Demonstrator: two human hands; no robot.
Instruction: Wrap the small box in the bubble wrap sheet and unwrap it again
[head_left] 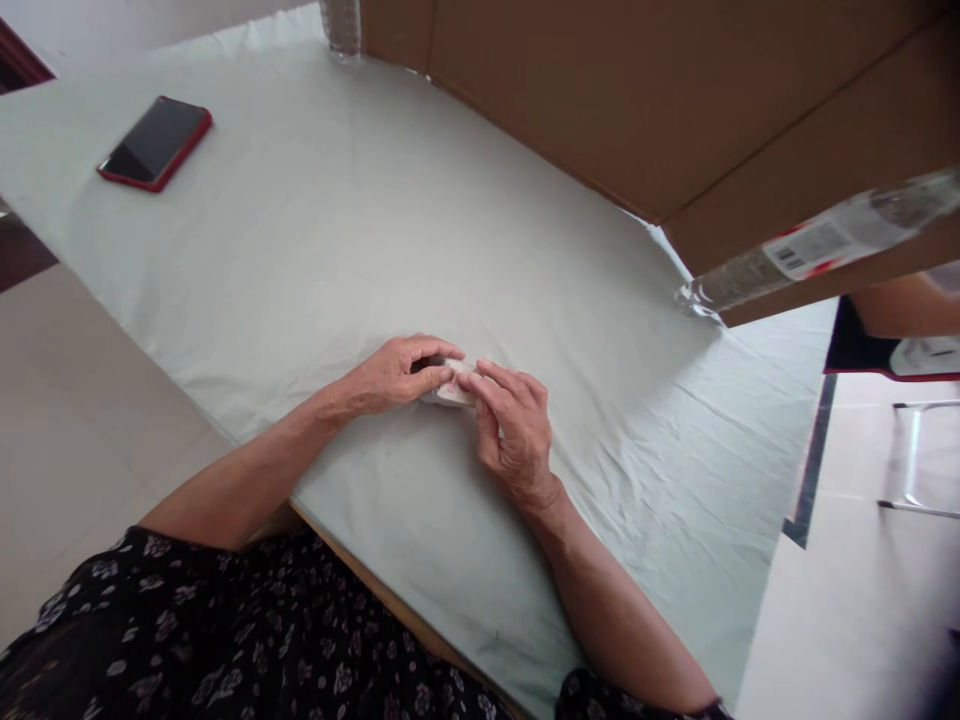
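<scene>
Near the front edge of the cloth-covered table lies a small, flat white object with reddish marks (453, 394); its exact kind does not show. From the left, my left hand (397, 376) holds it between thumb and fingers, the thumb on its top. My right hand (516, 425) pinches its right end, with fingertips close beside the left thumb. Parts of the object are covered by both hands.
A phone in a red case (156, 142) lies at the table's far left. Brown cardboard panels (570, 90) stand at the back right, with a clear plastic bottle (817, 245) along their lower edge. Another person's arm (911, 305) shows at the right.
</scene>
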